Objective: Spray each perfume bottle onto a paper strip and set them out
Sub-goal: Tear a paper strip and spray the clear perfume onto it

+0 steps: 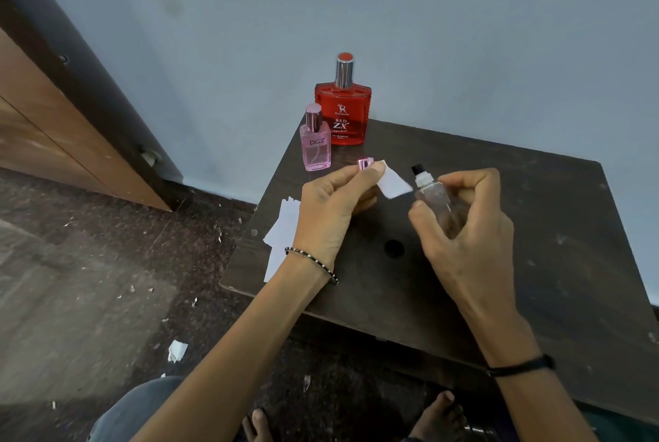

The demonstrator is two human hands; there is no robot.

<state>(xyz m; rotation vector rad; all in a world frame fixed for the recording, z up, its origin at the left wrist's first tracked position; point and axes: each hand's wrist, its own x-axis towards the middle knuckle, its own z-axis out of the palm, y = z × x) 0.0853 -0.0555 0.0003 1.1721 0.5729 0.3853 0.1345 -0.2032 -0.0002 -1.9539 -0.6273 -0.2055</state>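
The right hand [463, 213] wraps a clear bottle [437, 202], nozzle aimed at the strip [394, 183], presumably to catch the mist. The left hand [335, 206] pinches that strip just left of the bottle. Farther left of it lie spare strips [283, 238]; behind stand the pink bottle [315, 145] and red bottle [342, 109], capped.

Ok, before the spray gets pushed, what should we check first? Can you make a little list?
1. Cap off the clear bottle, black nozzle bare: ok.
2. Right hand gripping that bottle: ok.
3. Left hand pinching a paper strip close to the nozzle: ok.
4. Nozzle opening facing the strip: cannot tell.
5. Finger on top of the nozzle: not ok, none rests there.
6. Spare strips waiting on the table edge: ok.
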